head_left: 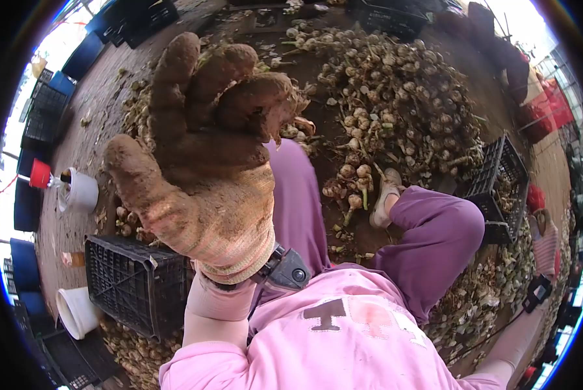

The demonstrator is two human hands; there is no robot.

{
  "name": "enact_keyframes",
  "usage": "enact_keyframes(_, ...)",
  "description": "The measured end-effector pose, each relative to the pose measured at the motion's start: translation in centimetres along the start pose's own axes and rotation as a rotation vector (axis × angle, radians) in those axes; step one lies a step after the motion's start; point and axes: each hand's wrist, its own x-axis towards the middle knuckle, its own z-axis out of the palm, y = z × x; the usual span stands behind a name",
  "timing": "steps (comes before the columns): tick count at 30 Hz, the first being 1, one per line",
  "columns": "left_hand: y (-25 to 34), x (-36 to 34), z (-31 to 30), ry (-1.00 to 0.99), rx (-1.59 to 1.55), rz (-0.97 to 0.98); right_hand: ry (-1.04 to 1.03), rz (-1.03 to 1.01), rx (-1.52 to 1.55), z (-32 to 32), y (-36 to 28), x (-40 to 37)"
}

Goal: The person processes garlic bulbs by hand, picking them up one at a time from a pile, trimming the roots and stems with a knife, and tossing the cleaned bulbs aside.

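Left hand [207,169]: raised, muddy glove [229,208] palm showing, thumb apart, fingers [170,97] slightly spread and curled
Right hand [544,247]: near the black crate [500,231]; cannot tell its finger state
Garlic [402,97]: heaped beyond the foot [385,200]

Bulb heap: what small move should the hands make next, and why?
Probably lower the left hand toward the bulb heap: the hand is raised and open, its palm showing no bulb, while loose bulbs lie within the bent legs' front, near the shoe.
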Motion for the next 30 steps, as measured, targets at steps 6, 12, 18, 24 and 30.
enact_keyframes(6, -7.1, 0.8, -2.4, -0.101, 0.032, -0.272, 0.019, -0.168, 0.071, 6.0, 3.0, 1.7)
enact_keyframes(12, -21.3, -1.0, -7.5, -0.947, 2.13, -1.461, -0.069, -0.169, 0.175, 12.6, 2.4, 6.0)
enact_keyframes(18, -27.5, -12.2, -19.9, -0.086, 1.696, -1.42, -0.29, -0.204, 0.347, 21.8, 1.1, 12.0)
enact_keyframes(24, -29.3, -13.7, -21.1, -0.209, 1.965, -1.551, -0.451, -0.315, 0.49, 32.2, -4.9, 16.8)
enact_keyframes(30, -29.8, -13.7, -21.6, -0.02, 1.952, -2.012, -0.699, -0.328, 0.643, 37.2, -9.7, 17.0)
